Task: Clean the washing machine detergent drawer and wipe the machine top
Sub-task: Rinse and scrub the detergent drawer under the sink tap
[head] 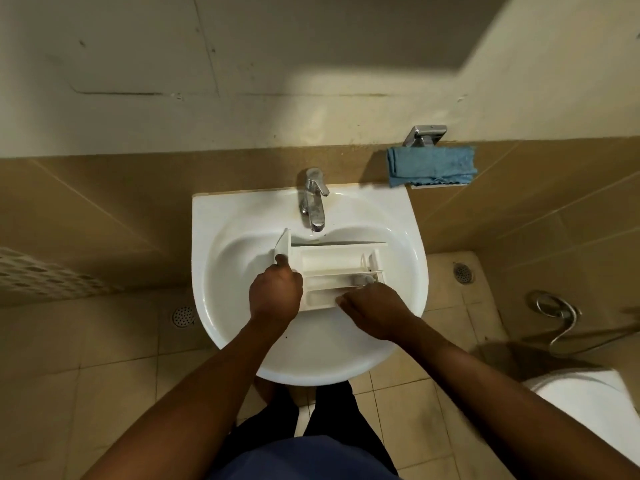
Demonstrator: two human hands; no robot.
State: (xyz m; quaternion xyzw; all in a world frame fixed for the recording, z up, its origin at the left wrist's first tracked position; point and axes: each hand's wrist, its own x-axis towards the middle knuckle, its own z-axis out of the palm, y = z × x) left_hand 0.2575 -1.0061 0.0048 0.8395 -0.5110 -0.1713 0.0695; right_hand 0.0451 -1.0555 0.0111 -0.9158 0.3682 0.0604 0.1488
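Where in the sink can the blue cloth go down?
Free: the sink's near bowl, between the hands and front rim, and its ledge beside the faucet. Crowded: the middle, where left hand and right hand hold the drawer.

Both hands — left hand (275, 294), right hand (375, 315) — hold the detergent drawer (337, 271) over the sink (398, 216).

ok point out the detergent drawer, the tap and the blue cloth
detergent drawer (330, 261), head view, floor of its large compartment
tap (314, 202), head view, middle of its metal body
blue cloth (431, 164), head view, centre of the folded fabric
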